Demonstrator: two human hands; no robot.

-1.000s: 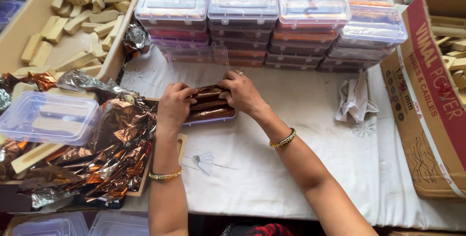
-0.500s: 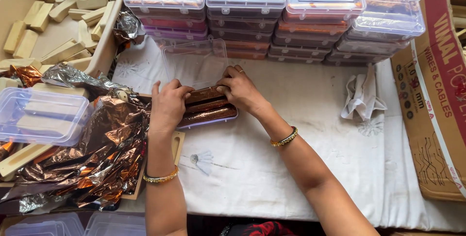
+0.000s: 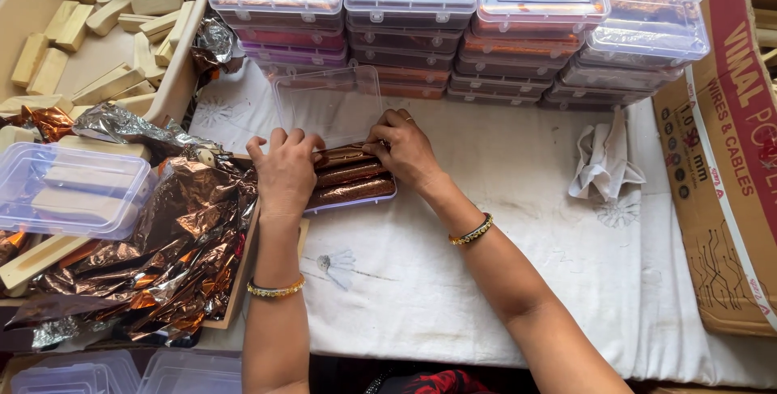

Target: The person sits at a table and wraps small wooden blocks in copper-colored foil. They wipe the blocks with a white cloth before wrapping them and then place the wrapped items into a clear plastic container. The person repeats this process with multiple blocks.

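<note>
2 hands (image 3: pixel 285 169) (image 3: pixel 405 149) on foil-wrapped bars (image 3: pixel 350 177)

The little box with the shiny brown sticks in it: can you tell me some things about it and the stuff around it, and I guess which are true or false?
1. Both hands, the left hand and the right hand, are on the foil-wrapped sticks in the open box. True.
2. The box's clear lid is shut over the sticks. False: it stands open behind them.
3. The stacked closed boxes sit at the far side of the table. True.
4. The crumpled copper foil lies by the right hand. False: it lies by the left hand.
5. The tray of bare wooden blocks is on the right. False: it is at the far left.
</note>
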